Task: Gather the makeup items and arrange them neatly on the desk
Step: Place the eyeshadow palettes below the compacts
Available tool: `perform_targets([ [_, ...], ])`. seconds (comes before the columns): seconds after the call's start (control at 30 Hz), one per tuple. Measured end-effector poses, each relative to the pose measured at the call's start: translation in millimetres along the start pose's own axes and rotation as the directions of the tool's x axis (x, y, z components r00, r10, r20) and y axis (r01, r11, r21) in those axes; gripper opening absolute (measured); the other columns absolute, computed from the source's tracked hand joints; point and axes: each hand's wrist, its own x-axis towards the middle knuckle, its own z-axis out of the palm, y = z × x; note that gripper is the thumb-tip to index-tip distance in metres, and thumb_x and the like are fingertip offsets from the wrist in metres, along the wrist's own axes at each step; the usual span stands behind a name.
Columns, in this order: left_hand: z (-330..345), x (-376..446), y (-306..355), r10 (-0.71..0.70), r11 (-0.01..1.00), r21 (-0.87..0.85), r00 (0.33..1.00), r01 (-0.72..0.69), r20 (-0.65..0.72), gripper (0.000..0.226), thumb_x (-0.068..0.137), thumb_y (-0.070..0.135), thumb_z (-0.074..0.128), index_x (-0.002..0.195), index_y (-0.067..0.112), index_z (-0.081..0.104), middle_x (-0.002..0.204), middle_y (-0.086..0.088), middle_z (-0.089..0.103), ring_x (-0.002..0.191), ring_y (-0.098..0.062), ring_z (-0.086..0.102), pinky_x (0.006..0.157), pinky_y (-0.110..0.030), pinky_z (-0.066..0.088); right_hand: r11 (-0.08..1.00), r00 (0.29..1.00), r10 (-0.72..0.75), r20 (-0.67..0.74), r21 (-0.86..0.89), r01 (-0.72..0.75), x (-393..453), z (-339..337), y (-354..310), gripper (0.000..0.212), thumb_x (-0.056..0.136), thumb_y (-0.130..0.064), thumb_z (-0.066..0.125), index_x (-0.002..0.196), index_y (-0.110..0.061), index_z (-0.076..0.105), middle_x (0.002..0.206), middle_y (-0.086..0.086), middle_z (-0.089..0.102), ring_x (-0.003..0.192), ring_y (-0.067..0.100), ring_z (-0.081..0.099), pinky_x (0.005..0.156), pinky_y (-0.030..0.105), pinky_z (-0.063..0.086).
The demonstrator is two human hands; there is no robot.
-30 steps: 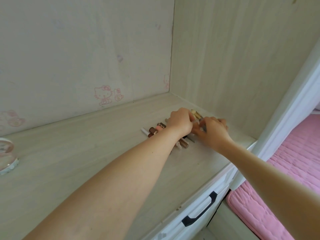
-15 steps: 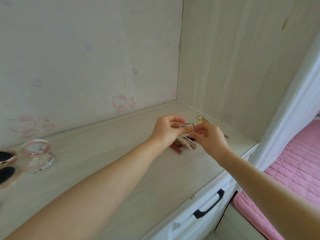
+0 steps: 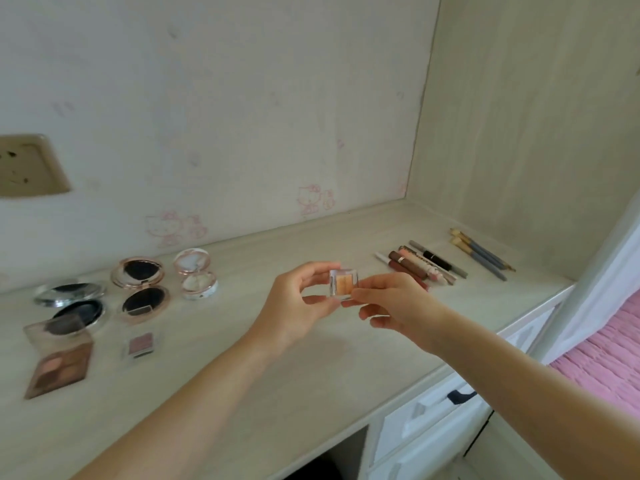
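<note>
**Small eyeshadow pot held over the pale wood surface**

Item held: one small square clear-plastic eyeshadow pot with an orange-tan pan (image 3: 342, 285), raised above the pale wood-grain surface (image 3: 311, 368), touching nothing but fingers. The left hand (image 3: 300, 306) pinched its left side between thumb and curled fingers; the right hand (image 3: 391, 303) pinched its lower right corner with thumb and forefinger. Both grips were closed on the pot, the remaining right fingers loosely curled beneath.

Right group, near the corner of the surface: a row of slim lip and brow pencils and tubes in brown, pink, white and black (image 3: 420, 265), lying side by side at one slant; just beyond them, two grey-handled brushes with gold ferrules (image 3: 481, 252), apart from the row.

Left group: a white-rimmed round compact, lid up (image 3: 195, 278); beside it a rose-gold round compact, open, dark inside (image 3: 142, 289); a silver round compact, open (image 3: 74, 303); in front, a rectangular brown-toned eyeshadow palette with a clear lid raised (image 3: 60, 358); to its right a small clear single pan of mauve shadow (image 3: 140, 344).

Below the front edge: a white drawer with a dark handle (image 3: 460, 396).
</note>
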Motion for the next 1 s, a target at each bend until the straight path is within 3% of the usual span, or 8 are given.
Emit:
perform_targets([
  [0.23,-62,-51,-7,-0.01,0.998,-0.058,0.999,0.007,-0.047,0.048,0.076,0.001,0.077,0.118,0.021,0.063,0.112,0.012,0.069,0.112,0.0,0.06,0.079,-0.017,0.053,0.993,0.973,0.032,0.23,0.1,-0.056,-5,66,-9,0.013,0.086,-0.018,0.068,0.093,-0.009,0.075,0.095,0.009,0.073,0.063,0.01,0.059,0.064,0.025,0.048],
  [0.33,-82,-68,-8,-0.028,0.996,-0.09,0.992,0.017,-0.122,0.047,0.076,0.004,0.077,0.118,0.022,0.062,0.108,0.012,0.071,0.108,-0.002,0.062,0.078,-0.014,0.051,1.0,0.955,0.004,0.295,0.019,-0.01,-10,95,-16,0.015,0.09,-0.02,0.063,0.095,-0.011,0.074,0.095,0.008,0.075,0.065,0.009,0.06,0.067,0.024,0.051],
  [0.5,-108,-94,-13,-0.151,0.972,-0.211,0.967,0.107,-0.207,0.065,0.068,0.03,0.078,0.127,0.026,0.052,0.105,0.003,0.074,0.102,-0.006,0.067,0.083,-0.015,0.051,0.991,0.93,-0.022,0.366,-0.113,0.068,-15,126,-26,0.021,0.093,-0.025,0.06,0.103,-0.009,0.069,0.092,0.004,0.075,0.075,0.011,0.067,0.067,0.021,0.053],
  [0.6,-114,-105,-18,-0.204,0.949,-0.289,0.946,0.127,-0.252,0.057,0.067,0.032,0.078,0.118,0.018,0.056,0.101,-0.001,0.075,0.097,-0.012,0.069,0.078,-0.015,0.052,0.986,0.921,-0.006,0.389,-0.153,0.071,-16,139,-28,0.02,0.093,-0.022,0.059,0.106,-0.009,0.066,0.091,0.004,0.075,0.075,0.013,0.067,0.068,0.023,0.054],
  [0.7,-115,-113,-24,-0.259,0.887,-0.449,0.922,0.109,-0.287,0.044,0.074,0.031,0.076,0.11,0.011,0.062,0.101,-0.01,0.074,0.097,-0.021,0.069,0.084,-0.025,0.054,0.955,0.915,-0.023,0.402,-0.263,0.139,-18,150,-29,0.015,0.092,-0.022,0.059,0.104,-0.015,0.065,0.087,-0.001,0.075,0.075,0.011,0.069,0.067,0.022,0.054],
  [0.8,-116,-115,-26,-0.323,0.774,-0.628,0.904,0.081,-0.282,0.033,0.08,0.027,0.073,0.105,0.007,0.068,0.105,-0.02,0.07,0.098,-0.029,0.068,0.083,-0.029,0.055,0.845,0.926,-0.148,0.347,-0.443,0.301,-16,156,-26,0.014,0.088,-0.023,0.06,0.101,-0.025,0.065,0.084,-0.009,0.073,0.072,0.006,0.068,0.066,0.022,0.055],
  [0.87,-116,-115,-26,-0.363,0.704,-0.706,0.895,0.079,-0.261,0.032,0.074,0.031,0.074,0.097,0.009,0.074,0.105,-0.021,0.069,0.1,-0.033,0.068,0.081,-0.03,0.056,0.706,0.914,-0.287,0.285,-0.583,0.403,-14,157,-25,0.02,0.085,-0.029,0.063,0.105,-0.029,0.063,0.088,-0.015,0.068,0.073,0.001,0.064,0.064,0.012,0.05],
  [1.0,-115,-118,-28,-0.445,0.566,-0.816,0.876,0.113,-0.187,0.04,0.078,0.028,0.07,0.105,-0.002,0.068,0.105,-0.027,0.067,0.099,-0.038,0.068,0.077,-0.033,0.058,0.481,0.81,-0.453,0.371,-0.664,0.573,-13,162,-21,0.048,0.084,-0.041,0.067,0.128,-0.031,0.049,0.115,-0.015,0.055,0.093,0.001,0.056,0.074,0.008,0.042],
])
